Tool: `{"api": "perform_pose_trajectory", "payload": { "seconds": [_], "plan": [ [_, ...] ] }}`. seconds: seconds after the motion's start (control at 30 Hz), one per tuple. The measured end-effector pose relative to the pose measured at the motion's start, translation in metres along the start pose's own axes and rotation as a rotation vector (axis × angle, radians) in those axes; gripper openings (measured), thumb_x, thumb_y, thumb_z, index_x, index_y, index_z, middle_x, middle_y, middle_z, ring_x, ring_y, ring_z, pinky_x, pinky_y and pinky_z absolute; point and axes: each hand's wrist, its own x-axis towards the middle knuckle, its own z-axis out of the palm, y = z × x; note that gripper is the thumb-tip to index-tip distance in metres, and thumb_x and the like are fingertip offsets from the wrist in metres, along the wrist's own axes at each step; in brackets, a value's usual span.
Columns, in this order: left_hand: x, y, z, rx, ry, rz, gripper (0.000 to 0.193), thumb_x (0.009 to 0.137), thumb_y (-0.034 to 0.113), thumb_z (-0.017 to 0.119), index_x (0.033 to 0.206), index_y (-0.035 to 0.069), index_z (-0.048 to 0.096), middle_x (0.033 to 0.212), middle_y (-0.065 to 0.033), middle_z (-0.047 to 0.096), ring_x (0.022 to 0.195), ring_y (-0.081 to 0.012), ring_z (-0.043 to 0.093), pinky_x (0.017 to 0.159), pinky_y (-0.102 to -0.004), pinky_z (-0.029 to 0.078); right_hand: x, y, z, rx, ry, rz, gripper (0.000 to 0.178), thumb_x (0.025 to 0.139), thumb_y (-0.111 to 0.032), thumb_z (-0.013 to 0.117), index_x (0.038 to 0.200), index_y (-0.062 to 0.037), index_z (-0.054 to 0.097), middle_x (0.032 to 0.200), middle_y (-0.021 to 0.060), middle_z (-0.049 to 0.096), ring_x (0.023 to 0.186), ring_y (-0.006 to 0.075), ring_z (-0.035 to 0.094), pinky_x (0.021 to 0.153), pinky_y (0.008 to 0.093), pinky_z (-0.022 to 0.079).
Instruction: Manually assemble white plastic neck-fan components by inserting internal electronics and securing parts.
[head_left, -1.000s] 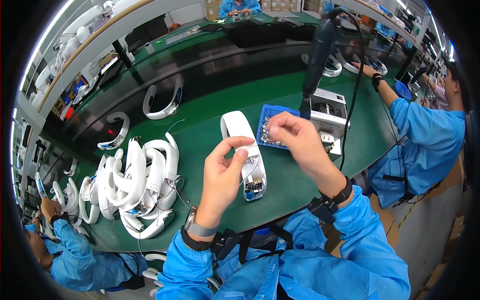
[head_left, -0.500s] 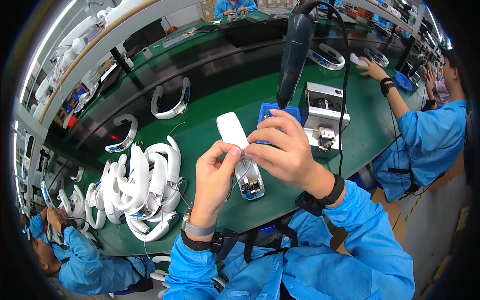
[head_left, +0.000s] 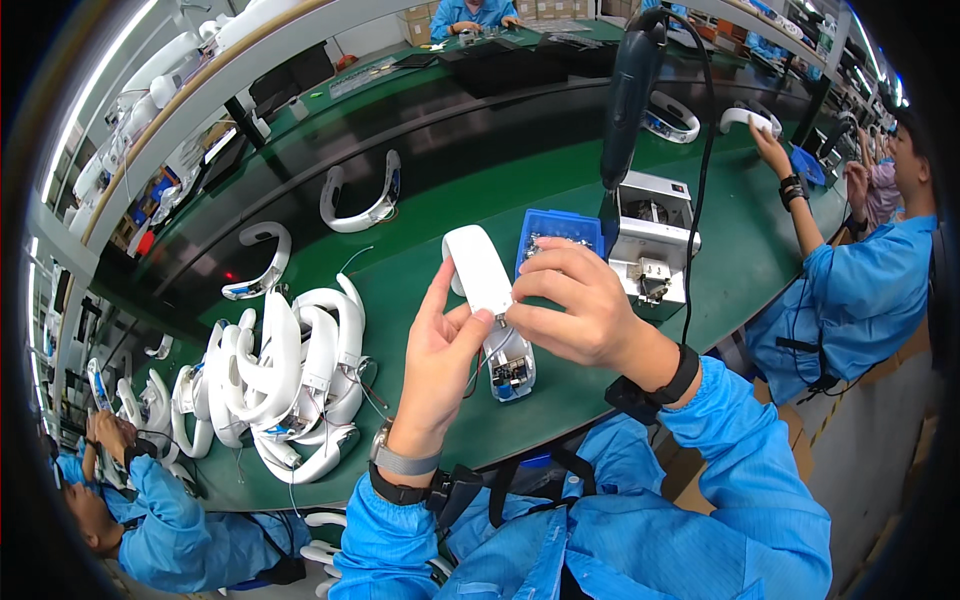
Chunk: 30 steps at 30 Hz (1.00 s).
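My left hand is closed around the lower side of a white U-shaped neck device, thumb on its front edge and fingers behind. Below the hand, the device's opened end shows a dark circuit board, blue parts and thin wires. My right hand has thumb and index finger pinched together at the shell's right edge; whatever is between them is too small to make out. Just beyond the right fingers stands a blue tray of small metal parts. A dark electric screwdriver hangs above, tip down.
Several similar white devices lie piled at my left, with trailing wires. Two more, one curved device among them, lie farther back. A metal box machine stands right of the tray. Co-workers in blue sit on both sides; one holds a white device.
My left hand has gone from a fingertip pinch to gripping the shell's side, and the device's curved top shows more. My right fingers stay near its edge. The screwdriver appears farther right.
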Motion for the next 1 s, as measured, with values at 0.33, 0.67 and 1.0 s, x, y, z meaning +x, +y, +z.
{"api": "perform_pose_trajectory", "payload": {
  "seconds": [0.33, 0.67, 1.0],
  "plan": [
    [0.009, 0.003, 0.008, -0.099, -0.04, 0.041, 0.069, 0.091, -0.001, 0.059, 0.15, -0.007, 0.023, 0.111, -0.0202, 0.068, 0.095, -0.0209, 0.069, 0.082, -0.0308, 0.057, 0.011, -0.008, -0.013, 0.135, 0.029, 0.358, 0.029, 0.063, -0.009, 0.08, 0.09, -0.0085, 0.068, 0.104, 0.0086, 0.059, 0.102, 0.0308, 0.057, 0.093, 0.0438, 0.048],
    [0.01, 0.006, 0.012, -0.05, -0.009, -0.001, 0.07, 0.088, 0.0, 0.058, 0.149, -0.006, 0.025, 0.108, -0.0233, 0.068, 0.089, -0.0283, 0.072, 0.077, -0.0373, 0.061, 0.054, 0.113, -0.065, 0.692, 0.22, 0.693, 0.039, 0.093, -0.021, 0.066, 0.125, -0.0009, 0.059, 0.1, 0.0039, 0.065, 0.092, 0.0134, 0.062, 0.086, 0.0287, 0.051],
    [0.009, 0.011, 0.014, 0.054, 0.014, -0.008, 0.057, 0.087, 0.0, 0.054, 0.141, -0.007, 0.037, 0.106, -0.0222, 0.068, 0.088, -0.0271, 0.071, 0.078, -0.0349, 0.06, -0.019, 0.064, -0.089, 0.767, 0.519, 0.777, 0.026, 0.088, -0.008, 0.071, 0.106, -0.0003, 0.054, 0.086, 0.0071, 0.065, 0.07, 0.0124, 0.065, 0.066, 0.028, 0.054]
  ]
}}
